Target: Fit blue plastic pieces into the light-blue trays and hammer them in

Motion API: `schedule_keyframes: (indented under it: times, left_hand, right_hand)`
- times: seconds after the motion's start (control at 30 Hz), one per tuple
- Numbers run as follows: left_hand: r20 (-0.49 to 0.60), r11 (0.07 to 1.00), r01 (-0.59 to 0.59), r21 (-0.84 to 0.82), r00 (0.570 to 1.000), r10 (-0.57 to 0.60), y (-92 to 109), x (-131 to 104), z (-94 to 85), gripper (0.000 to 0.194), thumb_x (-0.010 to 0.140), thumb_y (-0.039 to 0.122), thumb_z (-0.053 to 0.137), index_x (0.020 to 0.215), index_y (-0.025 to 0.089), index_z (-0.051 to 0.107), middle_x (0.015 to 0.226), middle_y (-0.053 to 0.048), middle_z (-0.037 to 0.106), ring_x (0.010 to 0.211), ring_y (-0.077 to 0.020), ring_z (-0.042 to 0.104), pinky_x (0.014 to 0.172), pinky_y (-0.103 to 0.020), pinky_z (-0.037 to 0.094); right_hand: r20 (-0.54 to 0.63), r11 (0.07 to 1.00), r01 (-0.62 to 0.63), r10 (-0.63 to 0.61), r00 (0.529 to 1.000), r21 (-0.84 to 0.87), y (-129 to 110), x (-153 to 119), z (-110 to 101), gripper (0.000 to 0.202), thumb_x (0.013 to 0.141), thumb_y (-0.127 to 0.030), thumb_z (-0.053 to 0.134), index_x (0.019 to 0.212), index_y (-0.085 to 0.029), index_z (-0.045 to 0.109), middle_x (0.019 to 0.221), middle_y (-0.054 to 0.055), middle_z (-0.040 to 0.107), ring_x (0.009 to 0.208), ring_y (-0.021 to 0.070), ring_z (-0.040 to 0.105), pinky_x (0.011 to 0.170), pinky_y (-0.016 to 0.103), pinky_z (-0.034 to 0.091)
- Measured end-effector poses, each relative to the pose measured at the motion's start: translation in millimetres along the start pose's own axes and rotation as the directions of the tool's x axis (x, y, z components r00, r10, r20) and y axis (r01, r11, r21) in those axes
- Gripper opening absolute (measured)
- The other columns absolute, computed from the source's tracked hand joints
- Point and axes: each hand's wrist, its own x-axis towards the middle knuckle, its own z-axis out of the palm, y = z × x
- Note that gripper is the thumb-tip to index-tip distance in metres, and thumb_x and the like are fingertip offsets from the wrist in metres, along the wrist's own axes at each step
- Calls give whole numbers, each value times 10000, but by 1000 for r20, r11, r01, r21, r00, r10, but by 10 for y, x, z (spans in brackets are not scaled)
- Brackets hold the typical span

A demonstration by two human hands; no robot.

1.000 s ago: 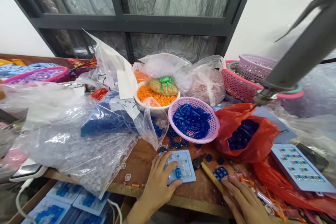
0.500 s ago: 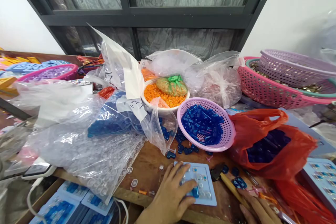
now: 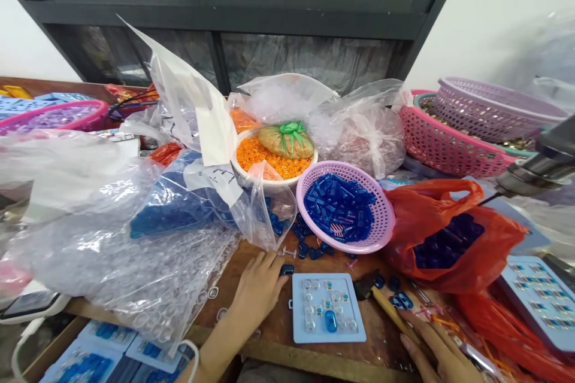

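My left hand [image 3: 259, 280] is at the left of a light blue square tray [image 3: 300, 337], fingers closed at a small dark blue plastic piece [image 3: 286, 270] by the fingertips. Clear round pieces, small gold-and-blue bits and one bright blue oblong piece [image 3: 331, 321] sit on the tray. At the lower right, the wooden handle of a hammer [image 3: 392, 312] runs between the thumb and fingers of my right hand [image 3: 442, 352]. The hammer's dark head lies beside the tray's upper right corner. Several loose blue pieces [image 3: 317, 249] are scattered beyond the tray.
A purple basket [image 3: 390, 224] of blue pieces stands behind the tray, with a red bag [image 3: 498, 245] to its right. Clear plastic bags [image 3: 112, 257] cover the left side. A white bowl [image 3: 309, 161] holds orange rings. A metal tool [image 3: 530, 173] juts in at right.
My left hand has left the tray and moved left and away from me to a dark blue piece, uncovering the tray. My right hand stays at the hammer. The view has shifted slightly.
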Motion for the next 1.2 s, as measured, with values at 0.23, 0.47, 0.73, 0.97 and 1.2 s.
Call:
schedule_keyframes:
  times: [0.23,0.47,0.73,0.97,1.2]
  left_hand:
    - [10,996,-94,5,996,94,-161,-62,-40,179,884,181,632,1062,193,648,1025,-73,682,974,-277,649,849,-414,546]
    - [-176,952,-277,-132,952,252,395,41,-82,184,896,265,645,1068,203,626,1051,-63,679,959,-267,618,853,-442,508]
    - [268,986,-163,-30,949,165,796,228,-194,215,903,216,600,1101,145,643,1122,-123,648,1078,-332,577,971,-541,438]
    - [234,979,-179,-98,952,197,740,267,-150,91,861,190,623,951,178,619,1037,-63,650,1018,-281,571,948,-490,437]
    - [204,929,-249,-275,929,310,628,332,-96,173,844,95,631,971,209,606,994,-10,673,985,-229,564,863,-376,451]
  right_hand:
    - [-43,983,-82,91,995,165,-330,115,-228,343,999,-386,461,1260,-244,631,1211,48,720,1095,267,692,864,405,612]
    - [-6,916,-216,231,973,339,-340,49,-174,382,980,-432,503,1281,-245,645,1267,42,692,1172,272,649,942,415,570]
    - [-103,912,-128,181,978,389,-559,-35,-379,408,983,-317,528,1390,-286,529,1263,12,697,1134,192,669,918,243,551]
    - [-120,855,-46,125,985,517,-909,269,-471,402,944,-295,590,1345,-292,614,1274,33,688,1138,227,668,921,259,563]
    - [38,662,-279,354,934,695,-1013,299,-268,413,948,-459,553,1277,-240,674,905,74,778,858,233,751,744,276,618]
